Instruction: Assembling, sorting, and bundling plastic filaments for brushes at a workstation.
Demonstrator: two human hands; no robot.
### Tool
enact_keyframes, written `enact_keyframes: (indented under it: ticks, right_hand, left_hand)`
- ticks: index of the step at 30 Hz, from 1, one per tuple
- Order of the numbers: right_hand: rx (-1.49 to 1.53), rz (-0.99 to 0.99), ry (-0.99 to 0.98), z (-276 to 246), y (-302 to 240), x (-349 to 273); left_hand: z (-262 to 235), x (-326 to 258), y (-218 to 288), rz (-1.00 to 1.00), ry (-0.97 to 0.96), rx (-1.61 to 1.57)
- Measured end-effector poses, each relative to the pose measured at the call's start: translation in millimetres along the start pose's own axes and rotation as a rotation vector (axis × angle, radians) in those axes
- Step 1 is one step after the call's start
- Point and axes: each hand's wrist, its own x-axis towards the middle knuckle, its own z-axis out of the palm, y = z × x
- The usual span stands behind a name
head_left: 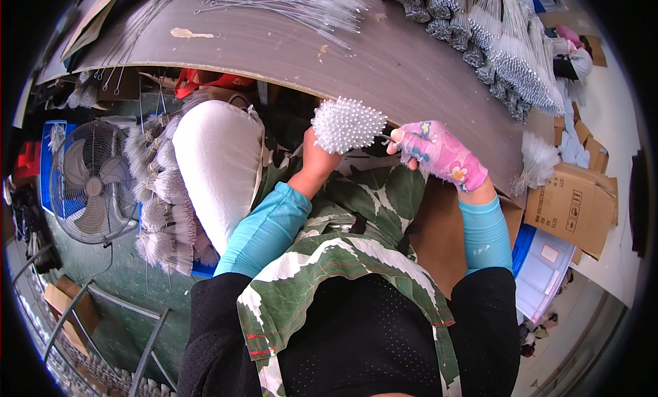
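Observation:
My left hand is bare and closed behind a round white bristle brush head, holding it up in front of the table edge. My right hand wears a pink flowered glove and pinches the thin wire stem that comes out of the brush head's right side. Both hands sit just below the curved edge of the brown worktable, above my lap covered by a green leaf-print cloth.
Bundles of wire-stemmed brushes lie on the table's right side and loose ones at its top. A white sack with more brushes stands at my left beside a floor fan. Cardboard boxes sit at the right.

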Motion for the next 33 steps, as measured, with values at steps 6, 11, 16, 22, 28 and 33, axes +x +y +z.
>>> enact_keyframes:
  ticks: [6, 11, 16, 22, 28, 33]
  right_hand:
    - [-0.025, 0.022, 0.01, -3, 2, 2]
    - [0.012, 0.027, 0.014, -4, 3, 3]
    - [0.032, 0.022, 0.023, -1, 3, 1]
    - [0.313, 0.074, 0.082, 18, 24, 4]
    - [0.536, 0.059, 0.168, 40, 33, 5]
    - [0.663, 0.013, 0.192, 47, 39, 7]
  left_hand:
    - [2, -3, -5, -0.106, -0.103, -0.005]
    - [3, -5, -9, -0.057, -0.109, 0.062]
    - [2, -3, -4, -0.056, -0.091, 0.02]
    - [0, -2, 3, -0.095, -0.079, 0.057]
    - [-1, 0, 10, -0.091, 0.048, -0.041]
    - [0, 0, 11, -0.125, 0.044, -0.03]
